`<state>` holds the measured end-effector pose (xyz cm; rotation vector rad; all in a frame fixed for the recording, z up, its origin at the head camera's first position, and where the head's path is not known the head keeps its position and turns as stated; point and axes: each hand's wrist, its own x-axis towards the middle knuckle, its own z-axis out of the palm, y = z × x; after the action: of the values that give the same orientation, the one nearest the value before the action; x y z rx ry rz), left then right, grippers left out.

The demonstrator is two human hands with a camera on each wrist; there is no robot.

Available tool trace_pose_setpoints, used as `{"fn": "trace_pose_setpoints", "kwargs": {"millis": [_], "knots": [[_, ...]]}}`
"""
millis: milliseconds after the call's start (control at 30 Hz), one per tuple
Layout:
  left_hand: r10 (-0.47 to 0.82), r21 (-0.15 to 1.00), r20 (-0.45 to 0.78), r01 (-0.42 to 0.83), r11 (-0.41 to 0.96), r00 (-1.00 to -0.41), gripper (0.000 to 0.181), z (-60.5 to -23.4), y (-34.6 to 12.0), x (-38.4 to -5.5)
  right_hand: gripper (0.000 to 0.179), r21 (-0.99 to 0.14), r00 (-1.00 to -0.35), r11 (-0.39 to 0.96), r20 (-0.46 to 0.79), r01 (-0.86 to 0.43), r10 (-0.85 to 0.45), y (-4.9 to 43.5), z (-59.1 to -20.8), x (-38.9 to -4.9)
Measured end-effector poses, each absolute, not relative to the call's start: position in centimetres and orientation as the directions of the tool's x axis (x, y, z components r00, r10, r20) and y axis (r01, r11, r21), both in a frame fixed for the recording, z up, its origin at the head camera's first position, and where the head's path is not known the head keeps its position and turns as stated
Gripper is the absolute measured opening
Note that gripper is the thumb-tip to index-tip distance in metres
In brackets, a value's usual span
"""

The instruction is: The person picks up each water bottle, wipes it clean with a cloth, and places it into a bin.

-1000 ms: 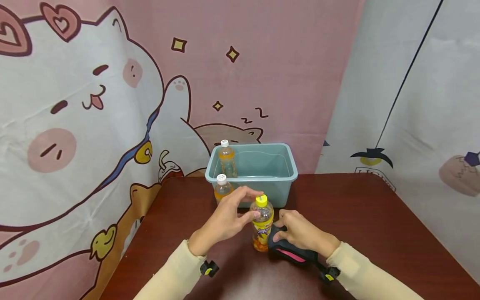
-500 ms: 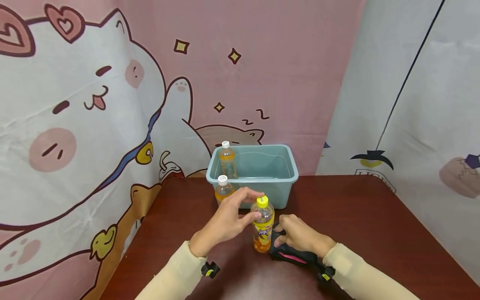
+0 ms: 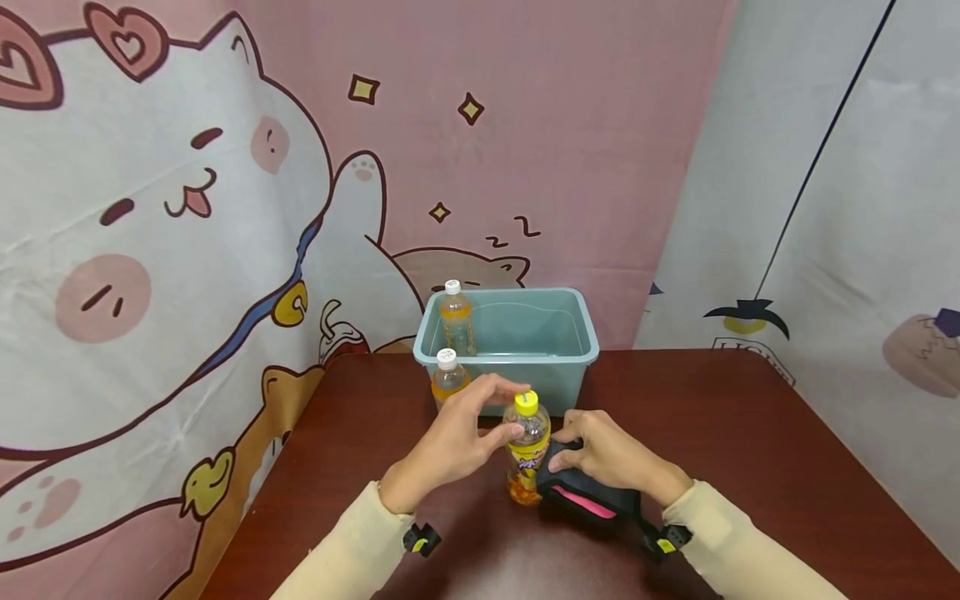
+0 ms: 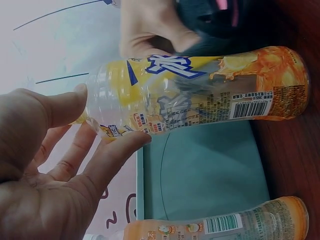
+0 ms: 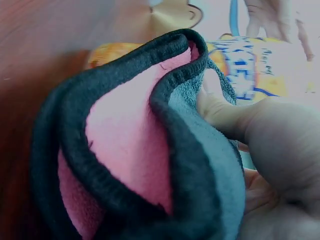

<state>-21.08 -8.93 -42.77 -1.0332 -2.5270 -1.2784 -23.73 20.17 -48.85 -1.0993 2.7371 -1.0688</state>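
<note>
A clear plastic bottle [image 3: 528, 450] with a yellow cap and yellow label stands upright on the table. My left hand [image 3: 457, 442] holds it near the top, a finger at the cap and the thumb at the neck; the left wrist view shows that grip [image 4: 60, 150] close up. In my right hand [image 3: 611, 450] is a folded cloth [image 3: 588, 490], dark grey with a pink inner side, pinched between thumb and fingers. The cloth lies against the bottle's right side. Its dark hem and pink layers [image 5: 130, 130] fill much of the right wrist view.
A light blue plastic bin [image 3: 525, 379] stands behind the bottle, with one white-capped bottle [image 3: 457, 321] inside at its left. Another white-capped bottle [image 3: 447, 379] stands before the bin, partly hidden by my left hand. The dark red table [image 3: 712, 450] reaches a cartoon-printed curtain [image 3: 570, 150].
My right hand and the cloth dipped lower half a second ago and are now higher again beside the bottle. The left hand and the bottle hold almost the same position.
</note>
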Motion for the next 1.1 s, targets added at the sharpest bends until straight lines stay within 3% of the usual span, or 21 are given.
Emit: {"fn": "trace_pose_setpoints", "kwargs": {"millis": [400,633,1100], "knots": [[0.522,0.65,0.404,0.638,0.414,-0.751,0.051,-42.7,-9.0,-21.2,0.04,-0.621,-0.781,0.503,0.322,-0.601,-0.535,20.8,-44.4,-22.9],[0.525,0.66,0.407,0.638,0.397,-0.748,0.048,-42.5,-8.9,-21.2,0.035,-0.609,-0.767,0.477,0.414,-0.634,-0.49,19.8,-42.2,-22.8],[0.523,0.667,0.419,0.642,0.378,-0.742,0.054,-42.5,-8.9,-20.8,0.035,-0.581,-0.762,0.497,0.439,-0.645,-0.476,19.1,-41.7,-22.2]]}}
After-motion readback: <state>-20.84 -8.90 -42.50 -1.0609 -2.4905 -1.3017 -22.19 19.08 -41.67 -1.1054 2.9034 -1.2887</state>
